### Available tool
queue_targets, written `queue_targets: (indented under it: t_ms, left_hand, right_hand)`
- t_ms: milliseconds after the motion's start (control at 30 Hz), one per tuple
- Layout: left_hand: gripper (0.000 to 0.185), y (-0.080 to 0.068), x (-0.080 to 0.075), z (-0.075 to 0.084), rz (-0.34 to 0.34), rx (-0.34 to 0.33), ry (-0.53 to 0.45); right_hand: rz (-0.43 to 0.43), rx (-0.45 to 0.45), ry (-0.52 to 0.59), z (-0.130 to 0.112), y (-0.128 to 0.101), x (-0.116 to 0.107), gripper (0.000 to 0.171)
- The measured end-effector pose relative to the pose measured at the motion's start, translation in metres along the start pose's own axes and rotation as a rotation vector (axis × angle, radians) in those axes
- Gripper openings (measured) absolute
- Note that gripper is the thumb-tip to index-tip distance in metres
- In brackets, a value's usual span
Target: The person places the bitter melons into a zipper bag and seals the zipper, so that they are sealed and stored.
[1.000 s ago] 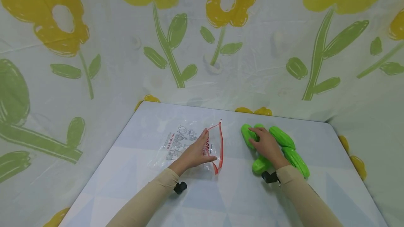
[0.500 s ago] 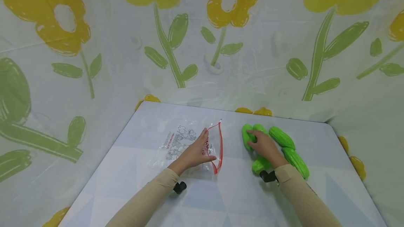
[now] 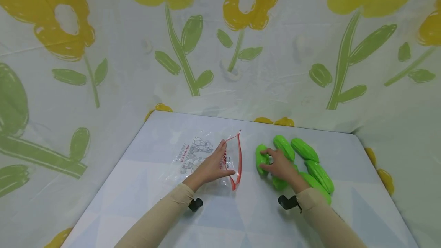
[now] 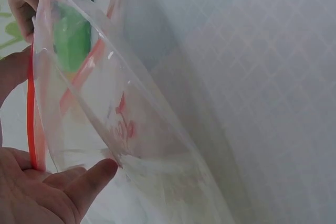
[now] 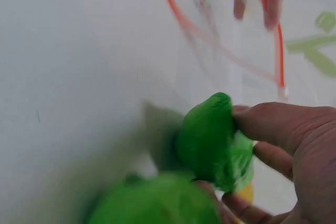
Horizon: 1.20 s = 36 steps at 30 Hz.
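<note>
A clear zip bag (image 3: pixel 193 158) with a red zip edge and printed drawings lies on the table. My left hand (image 3: pixel 211 168) is at its mouth, fingers spread and thumb apart; in the left wrist view the bag (image 4: pixel 152 124) gapes around the fingers. To the right, my right hand (image 3: pixel 283 170) grips a shiny green oblong piece (image 3: pixel 260 160) between thumb and fingers. Its surface looks crinkled in the right wrist view, where this green piece (image 5: pixel 202 137) appears just off the table. Its exact kind is unclear.
Several similar green pieces (image 3: pixel 304 149) lie behind and to the right of my right hand, some partly hidden under the hand and forearm. A pale table (image 3: pixel 138 186) with triangle patterns meets a flower-printed cloth (image 3: pixel 275 72) behind and at the sides.
My right hand has taken hold of the leftmost green piece and shifted it left and nearer, away from the others. The left hand stays at the bag's mouth.
</note>
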<state>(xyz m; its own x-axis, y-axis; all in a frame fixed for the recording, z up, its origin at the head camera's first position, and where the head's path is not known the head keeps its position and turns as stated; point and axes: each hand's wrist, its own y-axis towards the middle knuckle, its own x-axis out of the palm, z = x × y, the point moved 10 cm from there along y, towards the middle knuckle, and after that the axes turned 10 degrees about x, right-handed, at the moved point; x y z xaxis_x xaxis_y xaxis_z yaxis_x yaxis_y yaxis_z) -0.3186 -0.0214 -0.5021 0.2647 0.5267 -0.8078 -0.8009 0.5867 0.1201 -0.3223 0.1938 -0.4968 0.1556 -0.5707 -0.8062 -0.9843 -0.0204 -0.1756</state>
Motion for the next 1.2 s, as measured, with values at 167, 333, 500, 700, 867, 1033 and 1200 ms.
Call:
queue_targets:
  t_ms: [167, 333, 500, 700, 867, 1033, 1200]
  left_hand:
    - [0.108, 0.000, -0.002, 0.001, 0.007, 0.008, -0.003]
    - [0.108, 0.000, -0.003, 0.001, 0.011, 0.005, -0.004]
    - [0.108, 0.000, -0.004, 0.002, 0.013, 0.016, 0.003]
    - [0.108, -0.001, -0.003, -0.001, 0.008, -0.007, 0.004]
    - [0.108, -0.002, -0.003, 0.000, 0.013, 0.002, 0.004]
    - [0.108, -0.001, -0.004, 0.001, 0.016, 0.012, -0.002]
    - [0.108, 0.000, -0.003, 0.000, 0.015, 0.002, -0.008]
  right_hand:
    - [-0.049, 0.061, -0.001, -0.002, -0.008, 0.016, 0.052]
    - [-0.054, 0.092, 0.021, -0.002, -0.013, 0.021, 0.057]
    - [-0.046, 0.099, 0.007, 0.000, -0.014, 0.021, 0.066]
    - [-0.064, 0.094, 0.003, -0.003, -0.013, 0.024, 0.064]
    - [-0.069, 0.078, 0.009, -0.007, -0.012, 0.024, 0.061]
    - [-0.070, 0.083, 0.027, -0.007, -0.011, 0.024, 0.060]
    - [-0.074, 0.060, 0.074, -0.014, -0.010, 0.023, 0.062]
